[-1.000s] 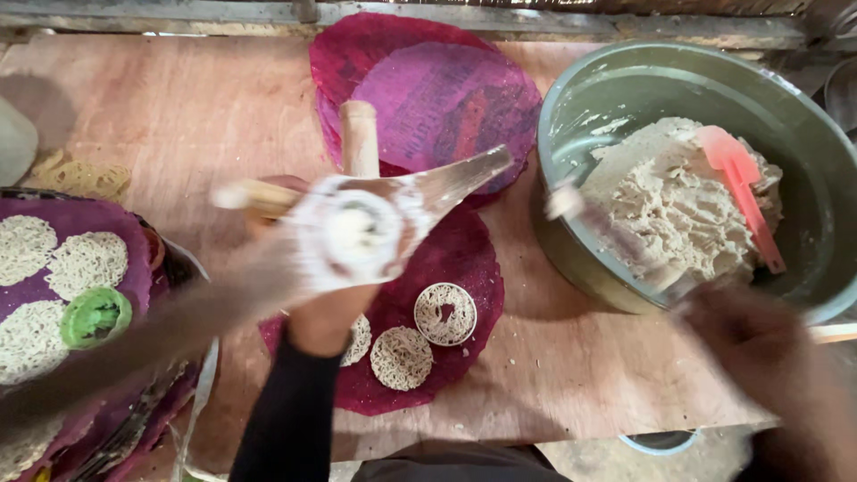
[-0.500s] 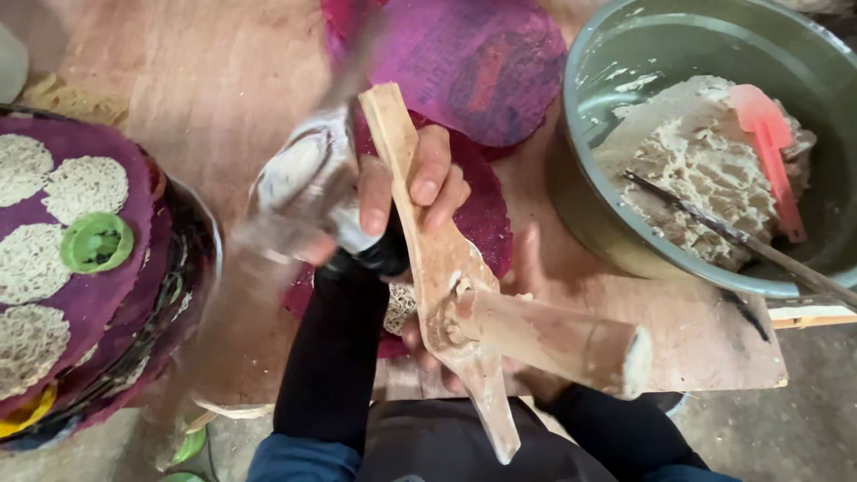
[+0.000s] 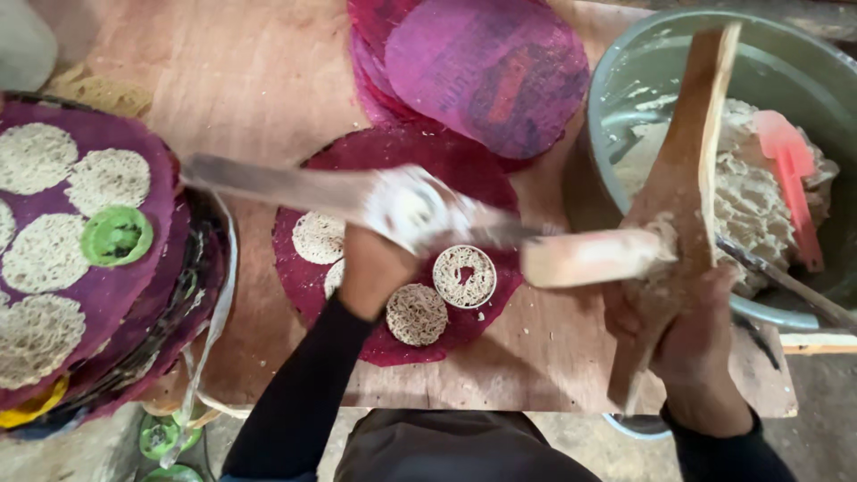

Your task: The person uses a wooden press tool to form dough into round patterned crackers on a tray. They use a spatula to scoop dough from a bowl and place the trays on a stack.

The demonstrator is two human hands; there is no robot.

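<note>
My left hand [image 3: 379,268] grips the stiff press [image 3: 411,207]; my right hand [image 3: 683,326] clenches its dough-slick wooden handle [image 3: 687,178], best taken low.

- Soft, even daylight fills the scene; colours read bright and well saturated, with no harsh hot spots.
- The wooden desk [image 3: 223,80] is lit fairly evenly, with only a faint sheen on its upper part.
- Shadows are soft-edged: a diffuse one lies under the left hand [image 3: 375,268] on the dark red sheet [image 3: 482,170].
- The metal tool [image 3: 357,196] in that hand is smeared by motion blur, its outline streaked.
- The right hand [image 3: 678,330] and wooden press [image 3: 687,170] look slightly soft.
- Mild glare shows on the inner wall of the grey basin [image 3: 643,80].
- The left edge bulges from wide-angle distortion, bending the stacked tray [image 3: 192,295].
- The floor at the bottom is dim.
</note>
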